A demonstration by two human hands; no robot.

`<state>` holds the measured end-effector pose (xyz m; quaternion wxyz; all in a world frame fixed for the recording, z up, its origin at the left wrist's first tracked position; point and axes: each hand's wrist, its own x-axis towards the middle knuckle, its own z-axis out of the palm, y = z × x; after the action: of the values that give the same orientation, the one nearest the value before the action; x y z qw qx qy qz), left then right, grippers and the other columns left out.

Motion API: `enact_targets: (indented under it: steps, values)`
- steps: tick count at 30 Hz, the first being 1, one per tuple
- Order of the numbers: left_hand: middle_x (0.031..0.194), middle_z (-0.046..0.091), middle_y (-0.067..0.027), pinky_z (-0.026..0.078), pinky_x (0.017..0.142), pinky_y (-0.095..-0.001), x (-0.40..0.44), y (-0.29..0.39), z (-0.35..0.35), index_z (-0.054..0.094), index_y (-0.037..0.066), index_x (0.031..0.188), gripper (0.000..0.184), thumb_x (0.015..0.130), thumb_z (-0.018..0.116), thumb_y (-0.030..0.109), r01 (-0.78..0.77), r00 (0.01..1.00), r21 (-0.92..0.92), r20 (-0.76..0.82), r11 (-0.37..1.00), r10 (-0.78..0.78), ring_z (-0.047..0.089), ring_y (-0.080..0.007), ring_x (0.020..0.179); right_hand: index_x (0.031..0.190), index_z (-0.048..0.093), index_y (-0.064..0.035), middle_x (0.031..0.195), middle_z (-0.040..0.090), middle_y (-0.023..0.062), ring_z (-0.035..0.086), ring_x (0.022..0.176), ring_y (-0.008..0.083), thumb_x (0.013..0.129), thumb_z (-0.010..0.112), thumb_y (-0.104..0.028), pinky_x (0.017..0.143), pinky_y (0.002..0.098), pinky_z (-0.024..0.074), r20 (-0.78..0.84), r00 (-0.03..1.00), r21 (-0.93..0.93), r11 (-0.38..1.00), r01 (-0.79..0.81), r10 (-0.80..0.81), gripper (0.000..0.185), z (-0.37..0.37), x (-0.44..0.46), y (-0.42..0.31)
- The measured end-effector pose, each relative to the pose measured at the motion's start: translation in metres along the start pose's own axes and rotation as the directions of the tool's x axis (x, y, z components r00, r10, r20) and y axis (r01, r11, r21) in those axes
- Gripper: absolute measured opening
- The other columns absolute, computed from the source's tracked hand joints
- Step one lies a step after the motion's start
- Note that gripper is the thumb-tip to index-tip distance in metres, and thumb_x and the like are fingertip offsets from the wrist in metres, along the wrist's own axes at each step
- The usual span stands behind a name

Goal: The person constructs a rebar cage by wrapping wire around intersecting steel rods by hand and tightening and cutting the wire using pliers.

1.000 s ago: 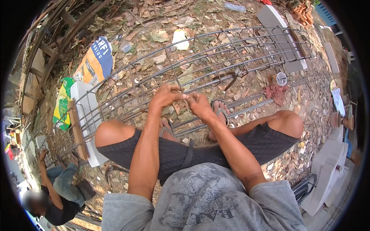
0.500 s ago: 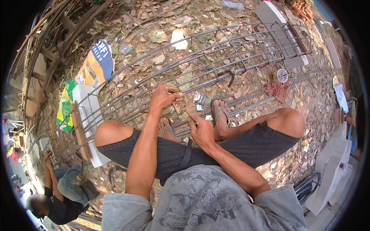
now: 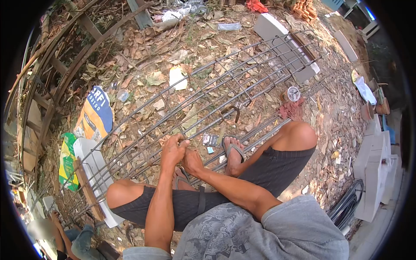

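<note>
A long steel rebar cage (image 3: 203, 93) of thin bars and stirrups lies in front of my knees. My left hand (image 3: 174, 151) is at its near side, thumb and fingers pinched together by a bar. Close against it, my right hand (image 3: 192, 161) has curled fingers, partly hidden behind the left. Whatever lies between the fingers is too small to make out. Farther right along the cage, a hand tool with curved rusty handles (image 3: 236, 115), like pincers, rests on the bars. A small dark pack (image 3: 210, 139) lies on the ground beside my sandalled foot (image 3: 234, 149).
Pale blocks (image 3: 93, 162) (image 3: 284, 45) with wood strips support the cage's ends. A printed sack (image 3: 95, 113) lies left. A round clear container (image 3: 293, 93) sits by a red cloth (image 3: 291, 110). Coiled cable (image 3: 346, 203) lies right. Another person (image 3: 69, 236) crouches at lower left.
My right hand has moved left and forward to meet my left hand at the cage. My left hand has come lower onto the bars. The view has turned, shifting the scene.
</note>
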<state>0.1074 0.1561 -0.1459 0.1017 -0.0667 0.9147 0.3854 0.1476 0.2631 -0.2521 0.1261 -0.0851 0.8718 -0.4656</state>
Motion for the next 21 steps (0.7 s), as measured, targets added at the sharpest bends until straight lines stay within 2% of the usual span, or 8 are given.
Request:
enact_targets:
  steps: [4, 7, 10, 11, 14, 17, 20, 21]
  values:
    - [0.105, 0.07, -0.0266, 0.049, 0.089, -0.0482, -0.005, -0.002, 0.008, 0.068, -0.002, 0.098, 0.032, 0.09, 0.072, 0.028, 0.003, 0.995, -0.107, -0.1, 0.994, -0.014, 0.065, -0.0433, 0.102, 0.098, 0.061, 0.0055, 0.09, 0.067, 0.0321, 0.065, 0.085, 0.0521, 0.088, 0.051, -0.002, 0.073, 0.0596, 0.0511, -0.006, 1.0, 0.006, 1.0, 0.006, -0.006, 0.016, -0.006, 0.001, -0.007]
    - [0.106, 0.069, -0.0275, 0.049, 0.091, -0.0494, -0.002, -0.009, 0.008, 0.068, -0.004, 0.099, 0.037, 0.091, 0.07, 0.032, 0.005, 1.0, 0.04, -0.009, 0.999, -0.005, 0.064, -0.0455, 0.105, 0.095, 0.06, 0.0072, 0.092, 0.066, 0.0316, 0.065, 0.087, 0.0519, 0.087, 0.052, -0.002, 0.074, 0.0598, 0.051, -0.06, 0.998, 0.067, 0.997, 0.041, -0.037, 0.015, -0.005, 0.001, -0.004]
    - [0.105, 0.07, -0.0227, 0.05, 0.09, -0.0476, 0.001, -0.024, 0.014, 0.068, -0.003, 0.105, 0.041, 0.094, 0.067, 0.036, -0.093, 0.995, 0.09, -0.014, 0.992, 0.095, 0.065, -0.042, 0.098, 0.098, 0.059, 0.0075, 0.093, 0.066, 0.0312, 0.064, 0.09, 0.0515, 0.087, 0.052, -0.002, 0.075, 0.0596, 0.0508, -0.022, 0.995, 0.073, 0.992, 0.101, -0.1, 0.016, 0.0, 0.003, 0.007]
    - [0.105, 0.071, -0.0221, 0.05, 0.088, -0.0467, 0.001, -0.018, 0.012, 0.071, -0.004, 0.107, 0.045, 0.094, 0.065, 0.038, -0.085, 0.996, 0.089, -0.025, 0.992, 0.088, 0.065, -0.0418, 0.099, 0.098, 0.058, 0.0083, 0.093, 0.065, 0.0313, 0.064, 0.092, 0.0514, 0.088, 0.053, -0.003, 0.077, 0.0591, 0.0506, 0.021, 0.996, 0.058, 0.994, 0.091, -0.092, 0.016, 0.0, 0.003, 0.008]
    - [0.097, 0.072, -0.0238, 0.049, 0.087, -0.0459, -0.002, -0.003, 0.003, 0.074, -0.004, 0.102, 0.04, 0.092, 0.068, 0.035, -0.003, 0.999, 0.022, 0.048, 1.0, 0.002, 0.066, -0.0412, 0.094, 0.11, 0.06, 0.0039, 0.1, 0.067, 0.0314, 0.063, 0.092, 0.0522, 0.089, 0.06, -0.015, 0.079, 0.0584, 0.0505, 0.062, 0.994, 0.132, 0.988, 0.085, -0.094, 0.028, 0.007, 0.0, 0.014]
    - [0.103, 0.071, -0.028, 0.049, 0.09, -0.0476, -0.004, -0.003, 0.007, 0.076, -0.003, 0.1, 0.035, 0.085, 0.076, 0.029, 0.043, 0.999, -0.017, -0.033, 0.999, -0.044, 0.065, -0.0437, 0.104, 0.101, 0.066, 0.0032, 0.095, 0.068, 0.0318, 0.066, 0.091, 0.051, 0.088, 0.062, -0.018, 0.08, 0.0573, 0.0519, 0.027, 1.0, 0.035, 0.999, 0.006, -0.007, 0.026, -0.024, -0.028, -0.026]
    - [0.095, 0.07, -0.0284, 0.05, 0.083, -0.048, -0.013, -0.002, 0.011, 0.076, -0.002, 0.101, 0.032, 0.083, 0.079, 0.024, -0.141, 0.957, 0.034, -0.253, 0.989, 0.145, 0.067, -0.0441, 0.094, 0.087, 0.071, 0.0036, 0.086, 0.069, 0.0316, 0.068, 0.084, 0.0499, 0.087, 0.063, -0.023, 0.078, 0.057, 0.0532, 0.386, 0.918, -0.186, 0.982, -0.022, 0.094, 0.027, -0.097, -0.031, -0.069]
    - [0.093, 0.07, -0.0283, 0.05, 0.08, -0.0477, -0.015, 0.001, 0.007, 0.076, -0.002, 0.101, 0.031, 0.083, 0.079, 0.023, -0.135, 0.965, 0.026, -0.223, 0.991, 0.137, 0.067, -0.0442, 0.09, 0.085, 0.071, 0.0035, 0.083, 0.069, 0.0313, 0.068, 0.083, 0.0496, 0.087, 0.064, -0.024, 0.078, 0.0568, 0.0536, 0.336, 0.939, -0.225, 0.974, 0.004, 0.074, 0.028, -0.119, -0.027, -0.082]
